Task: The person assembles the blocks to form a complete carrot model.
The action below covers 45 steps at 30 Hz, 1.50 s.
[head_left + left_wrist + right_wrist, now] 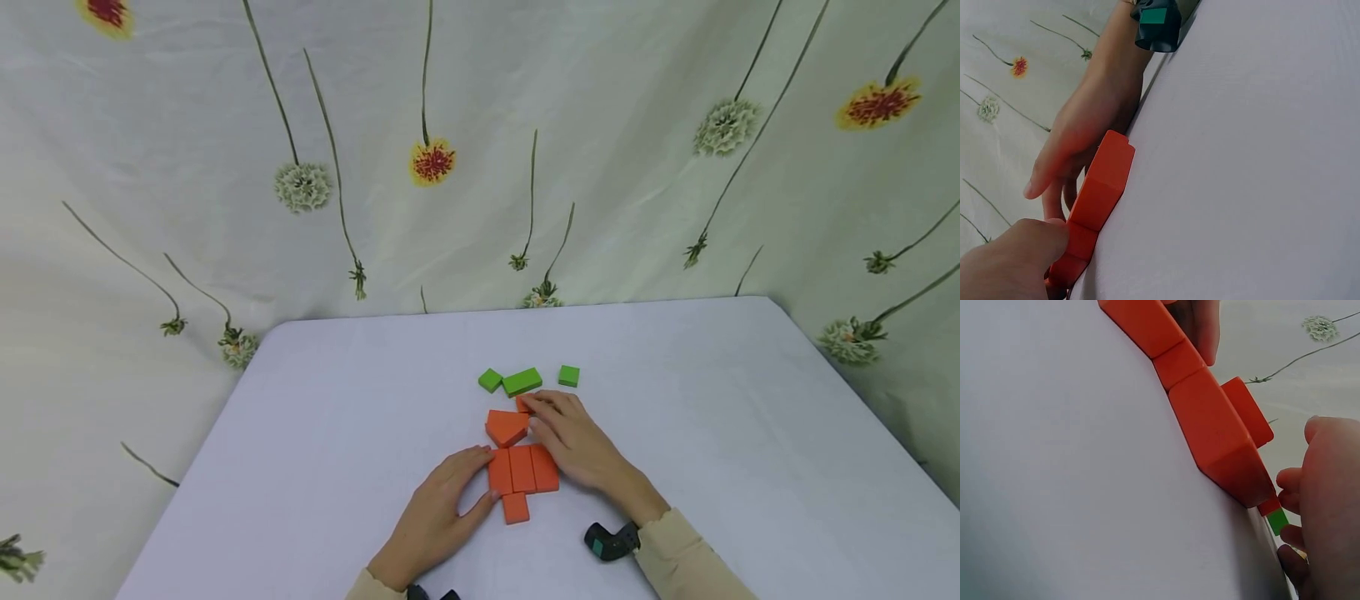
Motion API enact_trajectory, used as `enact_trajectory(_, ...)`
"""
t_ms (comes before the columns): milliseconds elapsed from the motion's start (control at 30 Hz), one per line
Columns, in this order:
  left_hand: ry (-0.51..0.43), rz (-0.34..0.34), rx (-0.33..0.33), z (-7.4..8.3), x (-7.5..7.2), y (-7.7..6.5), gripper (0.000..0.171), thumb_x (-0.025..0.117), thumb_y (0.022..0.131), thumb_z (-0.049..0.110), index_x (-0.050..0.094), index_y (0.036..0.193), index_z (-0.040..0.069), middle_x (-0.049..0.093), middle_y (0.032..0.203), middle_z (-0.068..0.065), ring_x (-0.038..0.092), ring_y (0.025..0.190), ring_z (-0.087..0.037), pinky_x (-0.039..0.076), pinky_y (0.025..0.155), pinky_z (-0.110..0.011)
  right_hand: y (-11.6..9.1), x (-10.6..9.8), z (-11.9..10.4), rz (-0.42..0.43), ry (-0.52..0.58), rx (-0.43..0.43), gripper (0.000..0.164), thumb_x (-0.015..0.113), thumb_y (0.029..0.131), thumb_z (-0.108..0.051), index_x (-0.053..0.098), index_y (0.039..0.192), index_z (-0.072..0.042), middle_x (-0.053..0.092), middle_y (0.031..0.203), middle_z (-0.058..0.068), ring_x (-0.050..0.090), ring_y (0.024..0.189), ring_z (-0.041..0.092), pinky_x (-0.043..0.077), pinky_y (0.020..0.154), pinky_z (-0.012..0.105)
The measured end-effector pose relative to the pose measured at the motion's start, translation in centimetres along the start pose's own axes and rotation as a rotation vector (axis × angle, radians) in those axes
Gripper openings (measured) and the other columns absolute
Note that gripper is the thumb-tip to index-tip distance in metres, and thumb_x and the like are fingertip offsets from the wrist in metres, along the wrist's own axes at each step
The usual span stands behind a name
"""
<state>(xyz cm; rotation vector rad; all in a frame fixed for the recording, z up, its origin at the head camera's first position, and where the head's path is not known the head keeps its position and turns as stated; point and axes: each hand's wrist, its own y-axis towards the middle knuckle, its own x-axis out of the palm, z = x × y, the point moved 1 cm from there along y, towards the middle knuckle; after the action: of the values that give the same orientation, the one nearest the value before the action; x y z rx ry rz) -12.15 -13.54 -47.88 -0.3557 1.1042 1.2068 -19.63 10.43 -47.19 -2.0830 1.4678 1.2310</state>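
Flat orange blocks lie together on the white tabletop. Three stand side by side in a row (522,469), with a small square block (515,508) below them. A five-sided orange block (506,427) sits above the row. My left hand (442,508) rests at the row's left side, thumb and forefinger spread and touching its edge; in the left wrist view the thumb (1035,240) meets an orange block. With its fingertips, my right hand (581,446) pinches a small orange block (522,403) above the five-sided one, partly covering it.
Beyond the orange blocks lie a small green block (491,380), a longer green block (522,382) and another small green block (569,376). White cloth (360,367) covers the table. A flower-printed curtain (615,167) hangs behind its far edge. Each wrist wears a dark device (611,542).
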Motion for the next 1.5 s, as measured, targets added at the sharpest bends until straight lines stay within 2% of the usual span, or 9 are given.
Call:
enact_trajectory(133, 0.003, -0.016, -0.013, 0.0, 0.1, 0.0, 0.052, 0.073, 0.097, 0.036, 0.061, 0.143, 0.015, 0.061, 0.145, 0.0, 0.054, 0.138, -0.016, 0.05, 0.112, -0.041, 0.0, -0.5, 0.7, 0.063, -0.012, -0.01, 0.04, 0.055, 0.107, -0.028, 0.062, 0.144, -0.013, 0.053, 0.147, 0.006, 0.043, 0.139, 0.028, 0.048, 0.111, 0.05)
enact_trajectory(300, 0.012, -0.032, -0.022, 0.0, 0.2, 0.0, 0.052, 0.071, 0.098, 0.038, 0.06, 0.144, 0.016, 0.06, 0.146, 0.001, 0.053, 0.139, -0.015, 0.049, 0.113, -0.041, -0.1, -1.3, 1.9, 0.141, -0.025, -0.04, 0.029, 0.067, 0.098, -0.012, 0.075, 0.126, -0.014, 0.058, 0.145, 0.007, 0.049, 0.136, 0.031, 0.05, 0.109, 0.052)
enact_trajectory(500, 0.015, -0.031, -0.023, 0.0, 0.1, 0.0, 0.054, 0.074, 0.096, 0.035, 0.06, 0.144, 0.017, 0.06, 0.147, 0.002, 0.052, 0.139, -0.016, 0.049, 0.114, -0.041, -0.5, -1.6, 3.1, 0.134, 0.017, -0.064, 0.027, 0.072, 0.093, -0.004, 0.073, 0.119, -0.013, 0.065, 0.138, 0.007, 0.054, 0.131, 0.031, 0.05, 0.109, 0.051)
enact_trajectory(833, 0.021, -0.04, -0.037, 0.2, 0.0, 0.0, 0.053, 0.071, 0.098, 0.037, 0.059, 0.145, 0.016, 0.059, 0.148, 0.001, 0.052, 0.14, -0.016, 0.048, 0.114, -0.042, -0.8, -1.4, 3.3, 0.173, 0.067, -0.071, 0.026, 0.078, 0.089, -0.004, 0.071, 0.11, -0.017, 0.07, 0.117, 0.0, 0.059, 0.114, 0.024, 0.056, 0.097, 0.045)
enact_trajectory(1267, 0.022, -0.032, -0.03, 0.1, 0.0, -0.1, 0.053, 0.069, 0.099, 0.038, 0.059, 0.145, 0.015, 0.059, 0.147, 0.001, 0.052, 0.14, -0.016, 0.048, 0.114, -0.041, -0.8, -1.4, 3.2, 0.153, 0.08, -0.033, 0.024, 0.079, 0.089, -0.009, 0.071, 0.11, -0.019, 0.07, 0.116, -0.003, 0.059, 0.111, 0.018, 0.057, 0.096, 0.042)
enact_trajectory(1500, 0.02, -0.01, -0.002, 0.0, 0.0, -0.1, 0.053, 0.071, 0.098, 0.036, 0.059, 0.145, 0.014, 0.06, 0.147, 0.0, 0.053, 0.139, -0.017, 0.049, 0.114, -0.042, -1.8, -1.5, 3.0, 0.185, 0.093, -0.012, 0.028, 0.081, 0.089, -0.013, 0.072, 0.116, -0.019, 0.071, 0.116, -0.006, 0.063, 0.111, 0.016, 0.058, 0.096, 0.039)
